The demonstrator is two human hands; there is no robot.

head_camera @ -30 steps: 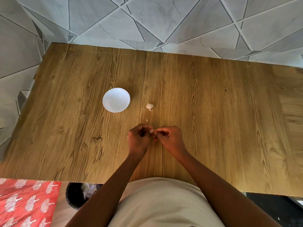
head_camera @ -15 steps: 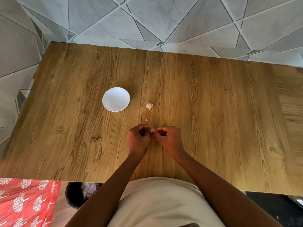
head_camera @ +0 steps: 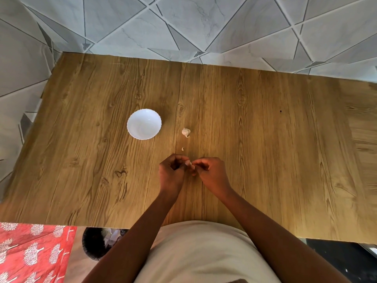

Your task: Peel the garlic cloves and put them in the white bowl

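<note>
1. While both hands work it, the garlic clove [head_camera: 189,163] sits pinched between them, just above the table [head_camera: 265,160], near the middle of the near edge.
2. Handling, my read: light, small, firm core with a papery, brittle skin; likely slick once bare. Best held at the ends, skin picked from the tip.
3. Left hand [head_camera: 172,172] curls round the clove's left side; right hand [head_camera: 210,172] pinches at its right end, fingertips touching the left's.
4. Second garlic piece [head_camera: 186,132] lies on the table beyond the hands; a skin scrap [head_camera: 183,148] lies between it and them.
5. White bowl [head_camera: 144,123] stands just left of that piece; looks empty.
6. Dark bin [head_camera: 95,244] sits below the near edge, left.
</note>
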